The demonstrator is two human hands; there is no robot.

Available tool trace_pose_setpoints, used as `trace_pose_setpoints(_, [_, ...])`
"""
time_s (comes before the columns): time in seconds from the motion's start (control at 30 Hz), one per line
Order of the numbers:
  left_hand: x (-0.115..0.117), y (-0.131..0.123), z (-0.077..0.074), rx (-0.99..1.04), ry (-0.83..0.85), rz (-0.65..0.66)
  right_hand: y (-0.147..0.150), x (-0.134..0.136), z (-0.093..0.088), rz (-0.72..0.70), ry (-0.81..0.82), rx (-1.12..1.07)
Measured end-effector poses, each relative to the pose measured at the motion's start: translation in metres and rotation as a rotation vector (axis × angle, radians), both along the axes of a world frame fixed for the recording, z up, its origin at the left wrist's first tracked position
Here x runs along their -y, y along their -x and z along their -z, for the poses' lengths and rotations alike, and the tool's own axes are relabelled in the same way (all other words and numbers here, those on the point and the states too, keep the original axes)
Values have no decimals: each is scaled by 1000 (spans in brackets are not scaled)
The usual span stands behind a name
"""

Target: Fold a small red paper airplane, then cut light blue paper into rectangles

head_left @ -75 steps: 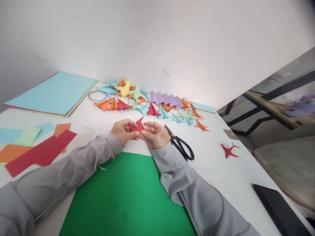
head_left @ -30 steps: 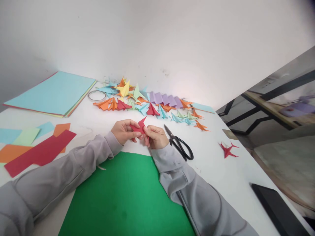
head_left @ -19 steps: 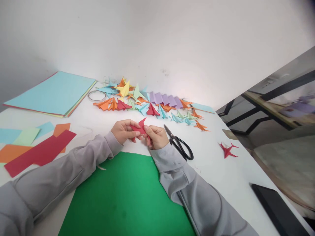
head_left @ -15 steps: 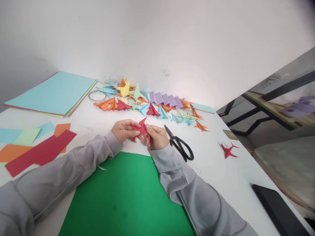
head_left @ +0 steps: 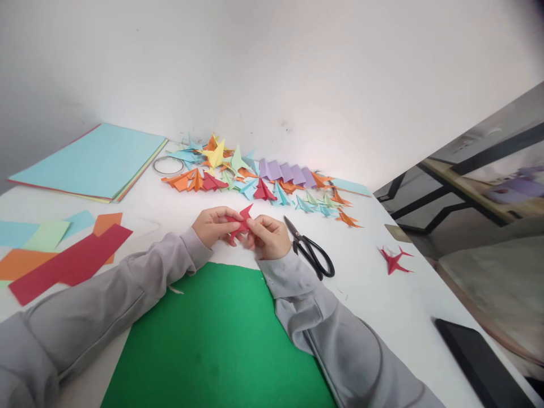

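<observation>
Scissors (head_left: 313, 255) lie right of centre, just beside the right hand (head_left: 270, 235), black handles toward the lower right. Upper centre holds a cluster of folded paper pieces (head_left: 215, 154), with purple pleated paper (head_left: 287, 171) toward its right and a ring (head_left: 168, 165) at its left. Paper stack (head_left: 93, 161): upper left; loose strips (head_left: 70, 263), overlapping: left edge. Red star-like figure (head_left: 394, 261): right; black flat object (head_left: 480, 360): lower right. Surface: white table (head_left: 369, 294) against a pale, marked wall (head_left: 272, 68); dark-framed furniture (head_left: 497, 147), upper right. Green sheet (head_left: 216, 340), smooth, lower centre, partly covered by grey, creased sleeves (head_left: 144, 277). Red folded paper (head_left: 243, 220), sharp-pointed, at centre, is pinched between thumb and fingers of left hand (head_left: 212, 228) and right alike; the fingers conceal part.
</observation>
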State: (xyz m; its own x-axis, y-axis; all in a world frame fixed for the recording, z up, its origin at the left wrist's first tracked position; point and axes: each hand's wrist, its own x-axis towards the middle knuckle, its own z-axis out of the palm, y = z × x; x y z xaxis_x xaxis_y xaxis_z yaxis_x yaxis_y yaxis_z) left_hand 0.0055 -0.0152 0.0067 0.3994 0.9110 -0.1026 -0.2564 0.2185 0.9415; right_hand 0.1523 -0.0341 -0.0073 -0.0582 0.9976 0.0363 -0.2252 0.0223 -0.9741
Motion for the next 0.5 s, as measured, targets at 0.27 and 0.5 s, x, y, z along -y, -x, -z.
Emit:
trace_pose_setpoints(0.27, [3,-3,0,-79,-108,-55,0,-1,4,-14,0,9])
trace_pose_setpoints(0.5, [1,-1,2,-80,-126,-3,0,0,3,-78,16,47])
